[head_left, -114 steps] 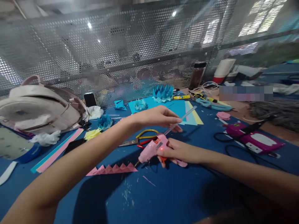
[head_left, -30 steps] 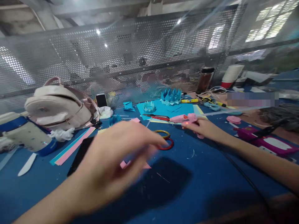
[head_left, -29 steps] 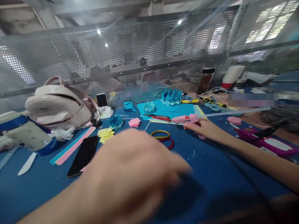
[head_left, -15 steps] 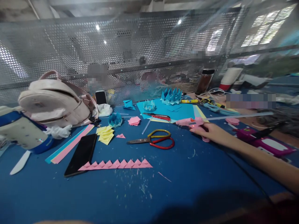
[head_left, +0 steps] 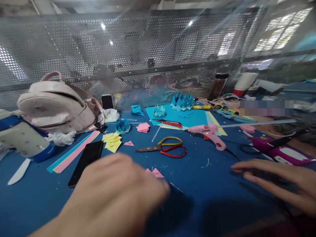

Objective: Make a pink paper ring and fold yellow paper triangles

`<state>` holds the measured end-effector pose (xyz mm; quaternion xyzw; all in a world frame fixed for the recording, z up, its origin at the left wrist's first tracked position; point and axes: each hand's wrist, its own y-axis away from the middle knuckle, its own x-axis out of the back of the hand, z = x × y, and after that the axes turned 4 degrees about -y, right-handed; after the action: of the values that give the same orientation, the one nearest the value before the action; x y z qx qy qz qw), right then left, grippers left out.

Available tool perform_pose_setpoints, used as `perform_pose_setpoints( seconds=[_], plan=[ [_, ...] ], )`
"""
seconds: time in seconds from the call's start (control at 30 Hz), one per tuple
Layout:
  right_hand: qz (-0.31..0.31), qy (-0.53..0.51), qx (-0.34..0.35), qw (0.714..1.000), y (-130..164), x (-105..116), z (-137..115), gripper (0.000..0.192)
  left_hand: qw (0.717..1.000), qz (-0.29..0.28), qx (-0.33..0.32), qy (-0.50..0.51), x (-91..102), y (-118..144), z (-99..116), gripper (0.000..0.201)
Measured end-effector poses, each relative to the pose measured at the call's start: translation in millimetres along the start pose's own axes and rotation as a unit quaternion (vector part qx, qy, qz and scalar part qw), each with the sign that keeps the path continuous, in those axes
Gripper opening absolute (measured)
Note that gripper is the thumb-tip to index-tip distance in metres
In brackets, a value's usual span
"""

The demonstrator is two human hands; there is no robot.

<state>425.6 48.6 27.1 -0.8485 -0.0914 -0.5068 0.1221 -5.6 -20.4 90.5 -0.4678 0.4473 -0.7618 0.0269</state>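
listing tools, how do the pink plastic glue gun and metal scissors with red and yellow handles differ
The pink plastic glue gun has one grip; the metal scissors have a red and a yellow handle loop. A pale stick juts from the gun's back; the scissors end in dark blades. Both are unheld, tips pointing picture left.

Before me I have a blue tabletop (head_left: 197,172), shadowed along its near side. At its far side I face a grey perforated metal screen (head_left: 138,36), spanning left to right. I see small white lights (head_left: 190,23) glowing against it. Far right, a gridded window (head_left: 282,30) shines brightly. Far left, above the screen, pale structure (head_left: 44,6) looks blurred to me.
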Motion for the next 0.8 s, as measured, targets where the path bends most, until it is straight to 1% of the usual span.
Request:
perform_pose_setpoints(
  seconds=[0.03,0.07,0.1,0.13,0.2,0.23,0.27,0.33,0.47,0.53,0.6,0.7,0.8],
  plan=[
    [-0.045,-0.013,0.019,0.999,-3.1,1.8,-16.1,0.035,1.000,-0.018,0.009,-0.011,-0.5,-3.1,-14.5,0.031],
    [-0.069,-0.014,0.030,0.997,-8.4,3.6,-33.3,0.037,0.996,-0.062,0.043,-0.041,-4.4,-6.7,-32.2,0.029],
    [-0.077,-0.006,0.039,0.996,-14.9,5.2,-50.7,0.037,0.983,-0.134,0.100,-0.070,-11.3,-10.2,-52.2,0.026],
    [-0.075,-0.002,0.059,0.995,-21.7,6.1,-67.3,0.037,0.973,-0.172,0.131,-0.080,-20.1,-13.1,-72.8,0.022],
    [-0.083,-0.003,0.107,0.991,-33.4,5.6,-96.1,0.035,0.957,-0.218,0.171,-0.083,-39.2,-16.0,-110.3,0.012],
    [-0.096,-0.009,0.127,0.987,-37.7,4.2,-107.8,0.033,0.948,-0.244,0.186,-0.079,-47.7,-16.1,-124.9,0.010],
    [-0.112,-0.019,0.149,0.982,-40.8,2.2,-117.7,0.031,0.939,-0.271,0.197,-0.073,-54.6,-15.3,-136.2,0.014],
    [-0.129,-0.041,0.193,0.972,-44.6,-2.2,-133.2,0.027,0.926,-0.303,0.215,-0.069,-63.5,-12.8,-149.0,0.020],
    [-0.140,-0.063,0.241,0.958,-49.6,-8.3,-152.6,0.026,0.915,-0.323,0.233,-0.063,-66.8,-9.1,-152.5,0.024],
    [-0.148,-0.067,0.259,0.952,-54.5,-10.2,-158.4,0.025,0.917,-0.317,0.237,-0.054,-65.2,-9.4,-150.3,0.024],
    [-0.151,-0.078,0.269,0.948,-62.3,-12.9,-162.4,0.025,0.923,-0.298,0.239,-0.041,-63.3,-11.1,-145.5,0.024],
    [-0.139,-0.123,0.270,0.945,-79.6,-20.8,-166.6,0.023,0.938,-0.256,0.235,-0.014,-62.1,-15.6,-129.4,0.020],
    [-0.131,-0.179,0.251,0.942,-99.9,-33.6,-169.8,0.020,0.953,-0.207,0.220,0.023,-65.0,-20.4,-101.9,0.018]
  ],
)
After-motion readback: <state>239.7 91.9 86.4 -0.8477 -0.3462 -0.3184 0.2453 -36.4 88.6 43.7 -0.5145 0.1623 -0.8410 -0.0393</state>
